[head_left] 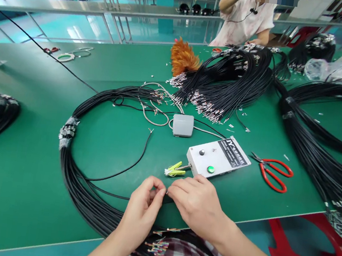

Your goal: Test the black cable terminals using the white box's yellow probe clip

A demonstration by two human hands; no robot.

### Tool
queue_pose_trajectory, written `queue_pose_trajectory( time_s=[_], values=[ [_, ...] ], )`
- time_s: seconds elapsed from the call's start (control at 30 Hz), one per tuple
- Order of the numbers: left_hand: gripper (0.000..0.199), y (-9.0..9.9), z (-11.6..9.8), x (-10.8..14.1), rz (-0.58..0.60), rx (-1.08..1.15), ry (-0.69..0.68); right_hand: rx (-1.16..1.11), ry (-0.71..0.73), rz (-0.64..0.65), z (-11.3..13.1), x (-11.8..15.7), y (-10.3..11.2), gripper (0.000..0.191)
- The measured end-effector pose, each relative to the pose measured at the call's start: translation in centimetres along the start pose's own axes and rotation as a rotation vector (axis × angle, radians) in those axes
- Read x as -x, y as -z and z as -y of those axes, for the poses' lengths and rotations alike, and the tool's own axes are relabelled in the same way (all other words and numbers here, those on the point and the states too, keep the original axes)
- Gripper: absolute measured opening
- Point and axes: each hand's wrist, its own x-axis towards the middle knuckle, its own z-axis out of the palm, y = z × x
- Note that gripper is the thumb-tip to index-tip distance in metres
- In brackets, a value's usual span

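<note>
My left hand (145, 204) pinches the end of a black cable (118, 195) between thumb and forefinger. Right against it, my right hand (195, 202) is closed with its fingertips on the same cable end, whose tip is mostly hidden. The cable comes out of a curved bundle of black cables (70, 161) on the left, tied with a wrapped band. Multicoloured stripped wire ends (157, 248) of that bundle lie at my lap. Just beyond my hands stands a white control box (211, 160) with a knob, a green button and a yellow-green clip (175, 169) on its shaft.
Red-handled scissors-like cutters (274, 173) lie right of the box. A grey pedal-like block (183, 125) sits behind it. Large black cable bundles (234, 81) and an orange feather duster (183, 58) are further back. A co-worker (244, 24) is across the table; a red stool (308, 255) stands below right.
</note>
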Motion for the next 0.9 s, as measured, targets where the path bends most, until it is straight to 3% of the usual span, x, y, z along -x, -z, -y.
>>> queue_pose_trajectory(
  time_s=[0.27,0.47,0.63,0.73,0.83,0.9],
  values=[
    [0.021,0.1,0.6,-0.7,-0.016,0.058,0.046,0.051,-0.200,-0.116,0.5,1.2,0.3,0.020],
    [0.019,0.1,0.9,-0.7,0.013,0.056,0.021,0.084,-0.082,-0.064,1.2,0.2,-0.5,0.020],
    [0.023,0.4,0.5,-1.2,-0.035,0.075,0.044,0.144,-0.091,-0.114,-0.8,0.0,0.6,0.022],
    [0.027,0.6,0.2,-1.9,-0.068,0.109,0.039,0.202,-0.080,-0.112,-1.9,-1.0,1.2,0.008],
    [0.029,0.8,0.0,-2.5,-0.101,0.104,0.023,0.269,-0.064,-0.029,-2.7,-2.6,0.9,0.020],
    [0.029,0.9,0.0,-2.7,-0.109,0.091,0.020,0.294,-0.055,0.054,-3.1,-3.4,0.4,0.014]
  ],
)
